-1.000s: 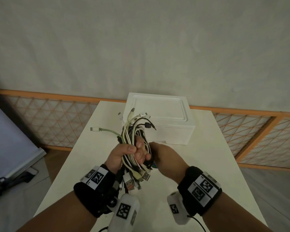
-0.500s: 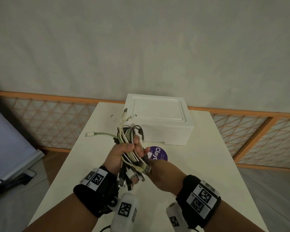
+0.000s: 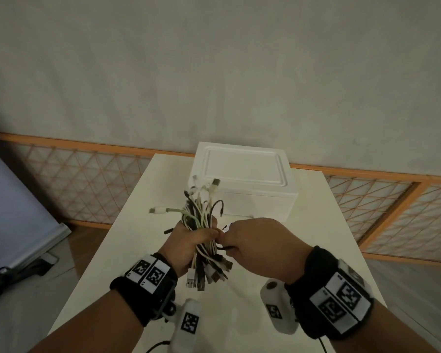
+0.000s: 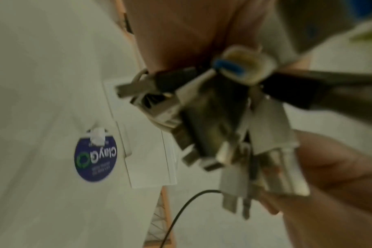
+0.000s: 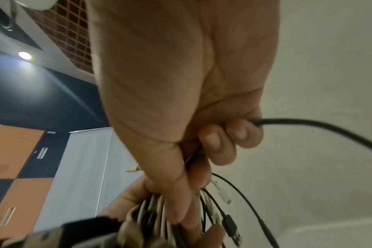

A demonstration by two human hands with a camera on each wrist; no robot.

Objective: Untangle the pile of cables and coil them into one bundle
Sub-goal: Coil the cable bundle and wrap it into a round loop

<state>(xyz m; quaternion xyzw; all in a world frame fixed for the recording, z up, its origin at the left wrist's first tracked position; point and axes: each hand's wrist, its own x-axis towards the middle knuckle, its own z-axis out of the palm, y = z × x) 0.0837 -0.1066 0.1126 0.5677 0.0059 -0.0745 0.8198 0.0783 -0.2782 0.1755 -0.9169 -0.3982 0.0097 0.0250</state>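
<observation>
Left hand (image 3: 189, 240) fists the light, floppy cables (image 3: 201, 212) mid-length; right hand (image 3: 255, 245) pinches, seemingly, one black lead (image 5: 308, 122) beside that fist.

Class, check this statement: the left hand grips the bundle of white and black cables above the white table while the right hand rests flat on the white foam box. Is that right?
Not quite. The right hand is not on the white foam box; it pinches a black cable beside the bundle of white and black cables, as the right wrist view shows. The left hand does grip the bundle above the white table.
</observation>
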